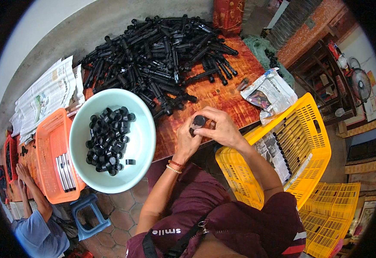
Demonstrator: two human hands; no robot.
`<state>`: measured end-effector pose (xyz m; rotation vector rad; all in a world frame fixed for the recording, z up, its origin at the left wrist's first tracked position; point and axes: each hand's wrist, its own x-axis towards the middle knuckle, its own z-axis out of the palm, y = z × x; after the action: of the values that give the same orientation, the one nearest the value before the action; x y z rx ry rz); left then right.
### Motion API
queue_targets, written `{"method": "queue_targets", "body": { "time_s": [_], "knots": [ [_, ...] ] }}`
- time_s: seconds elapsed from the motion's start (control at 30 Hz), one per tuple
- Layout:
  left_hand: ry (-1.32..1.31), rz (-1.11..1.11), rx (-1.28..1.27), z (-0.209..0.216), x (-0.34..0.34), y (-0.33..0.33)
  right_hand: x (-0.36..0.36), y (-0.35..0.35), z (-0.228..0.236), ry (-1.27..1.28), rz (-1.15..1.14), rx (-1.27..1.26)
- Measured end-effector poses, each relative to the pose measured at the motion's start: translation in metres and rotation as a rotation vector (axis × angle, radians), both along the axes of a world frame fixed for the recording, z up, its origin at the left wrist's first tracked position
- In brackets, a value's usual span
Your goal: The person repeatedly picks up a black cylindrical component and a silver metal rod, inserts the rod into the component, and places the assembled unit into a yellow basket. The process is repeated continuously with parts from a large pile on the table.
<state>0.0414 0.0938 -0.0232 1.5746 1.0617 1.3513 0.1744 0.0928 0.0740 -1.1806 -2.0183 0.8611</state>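
Both of my hands meet over the front edge of the table around a dark cylindrical part with a round black cap-like end [199, 121]. My left hand [187, 141] is closed round its lower portion. From the right, my right hand [223, 127] pinches the same part with thumb and fingers; much of it is hidden by them. Just left of my hands stands a pale blue basin [144, 129] with many short black caps [109, 139] inside. Behind my hands lies a large heap of black tube-like parts [162, 56].
On the right, a yellow crate [317, 129] holds newspaper and a row of long dark-and-yellow pieces. A plastic bag [270, 95] lies on the wooden table [235, 101]. An orange basket [54, 142], newspapers [46, 94], a blue stool [89, 217] and a seated person [41, 232] are left.
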Motion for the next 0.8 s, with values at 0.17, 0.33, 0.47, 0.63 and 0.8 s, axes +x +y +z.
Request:
{"method": "queue_targets", "body": {
  "time_s": [0.17, 0.33, 0.47, 0.63, 0.8],
  "knots": [
    [-0.043, -0.009, 0.015, -0.01, -0.016, 0.006, -0.008, -0.012, 0.019, 0.01, 0.058, 0.004],
    [-0.033, 0.062, 0.017, -0.023, -0.014, 0.017, 0.068, 0.032, 0.013, 0.053, -0.516, 0.004],
    [0.002, 0.085, 0.042, -0.015, -0.011, 0.023, 0.137, 0.082, -0.022, -0.163, -0.815, 0.005],
    [0.034, 0.069, 0.08, -0.01, -0.012, 0.02, 0.157, 0.119, -0.066, 0.211, -0.775, -0.328],
    [0.01, 0.077, 0.072, -0.01, -0.014, 0.019, 0.16, 0.133, -0.088, 0.281, -0.805, -0.42]
  ]
}}
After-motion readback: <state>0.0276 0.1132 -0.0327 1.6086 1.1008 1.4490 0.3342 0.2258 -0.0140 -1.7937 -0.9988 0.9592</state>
